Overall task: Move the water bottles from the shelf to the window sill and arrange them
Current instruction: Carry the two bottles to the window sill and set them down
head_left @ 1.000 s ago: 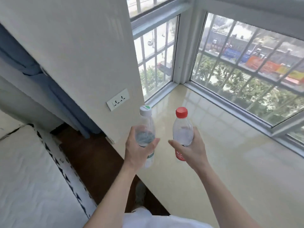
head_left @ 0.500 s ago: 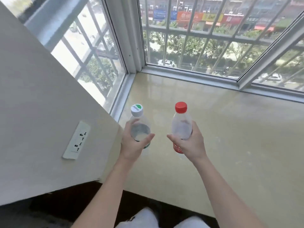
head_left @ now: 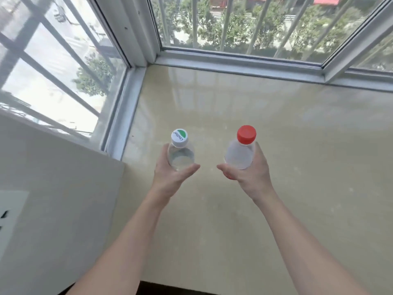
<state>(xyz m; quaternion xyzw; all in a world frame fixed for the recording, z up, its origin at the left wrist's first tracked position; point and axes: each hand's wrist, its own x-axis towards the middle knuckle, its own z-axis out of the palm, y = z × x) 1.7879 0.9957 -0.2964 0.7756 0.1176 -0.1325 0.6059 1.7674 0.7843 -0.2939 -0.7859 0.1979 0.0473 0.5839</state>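
Observation:
My left hand (head_left: 170, 173) grips a clear water bottle with a white and green cap (head_left: 180, 153), held upright over the beige window sill (head_left: 287, 145). In my right hand (head_left: 248, 175) is a second clear bottle with a red cap (head_left: 241, 153), also upright. The two bottles are side by side, a small gap apart, above the sill's left half. My fingers hide the lower part of each bottle, and I cannot tell whether either base touches the sill.
White window frames with bars run along the sill's left (head_left: 125, 111) and far (head_left: 244, 60) edges and meet in a corner. A white wall (head_left: 53, 188) with a socket plate (head_left: 10, 218) stands at the left. The sill's front edge (head_left: 191, 288) drops to dark floor.
The view has swung down and toward the sill. Both hands have carried the bottles further out over it, and I now see their caps more from above.

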